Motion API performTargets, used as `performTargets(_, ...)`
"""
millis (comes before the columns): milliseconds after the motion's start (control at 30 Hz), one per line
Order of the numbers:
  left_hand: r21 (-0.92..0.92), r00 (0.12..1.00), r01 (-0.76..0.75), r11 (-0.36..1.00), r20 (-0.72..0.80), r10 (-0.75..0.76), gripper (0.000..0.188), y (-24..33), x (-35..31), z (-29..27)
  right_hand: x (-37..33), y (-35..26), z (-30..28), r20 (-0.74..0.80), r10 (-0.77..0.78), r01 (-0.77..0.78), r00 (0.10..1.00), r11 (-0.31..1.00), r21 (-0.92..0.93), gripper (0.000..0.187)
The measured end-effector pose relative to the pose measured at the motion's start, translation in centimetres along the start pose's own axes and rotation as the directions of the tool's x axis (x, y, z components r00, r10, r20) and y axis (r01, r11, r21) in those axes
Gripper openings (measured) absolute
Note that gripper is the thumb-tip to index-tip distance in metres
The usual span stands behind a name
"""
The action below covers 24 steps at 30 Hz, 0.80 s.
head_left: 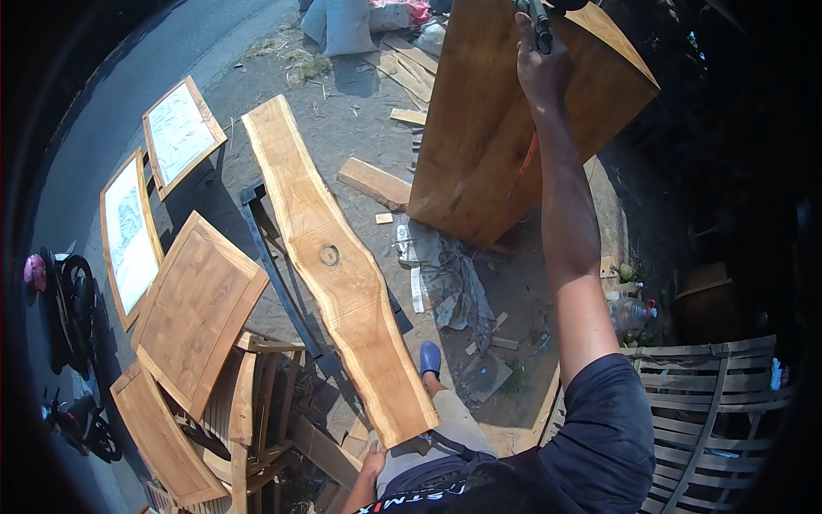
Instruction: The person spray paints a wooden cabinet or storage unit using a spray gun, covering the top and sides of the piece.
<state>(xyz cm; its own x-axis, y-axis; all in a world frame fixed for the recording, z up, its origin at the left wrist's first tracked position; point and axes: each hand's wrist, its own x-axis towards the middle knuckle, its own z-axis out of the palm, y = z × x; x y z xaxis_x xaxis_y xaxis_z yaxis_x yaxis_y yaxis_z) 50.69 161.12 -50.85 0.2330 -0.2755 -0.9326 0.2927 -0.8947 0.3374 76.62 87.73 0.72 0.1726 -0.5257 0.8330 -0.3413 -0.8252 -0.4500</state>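
Note:
My right arm reaches far forward. My right hand (546, 73) is closed round a spray gun (538, 24), a dark metal tool cut off by the top edge. It is held over a large brown wooden panel (467, 128) that stands tilted. An orange-red strip (524, 158) shows beside the forearm against the panel. My left hand (373, 463) is low by my shorts, near the close end of a long live-edge wood slab (330, 257); its fingers are mostly hidden. The slab has a dark ring mark and rests on a black metal frame (278, 265).
Wooden panels (201, 304) and chair-like frames (248, 403) crowd the left. Two framed white panels (180, 133) stand beyond them, with motorbikes (77, 317) at the far left. Offcuts (375, 182) and a crumpled sheet (454, 283) litter the ground. A slatted bench (711, 403) is at right.

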Motion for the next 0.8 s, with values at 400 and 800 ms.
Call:
performTargets(400, 0.047, 0.996, 0.078, 0.996, -0.036, -0.077, 0.061, 1.4, -2.0, 1.1, -18.3, 10.1, 8.4, 0.188, 0.289, -0.304, 0.939, 0.951, 0.057, 0.051)
performTargets(800, 0.113, 0.979, -0.045, 0.993, -0.191, 0.066, 0.047, -1.1, -4.3, 6.2, -48.2, 28.6, 16.6, 0.414, 0.597, -0.658, 0.687, 0.753, 0.007, 0.051)
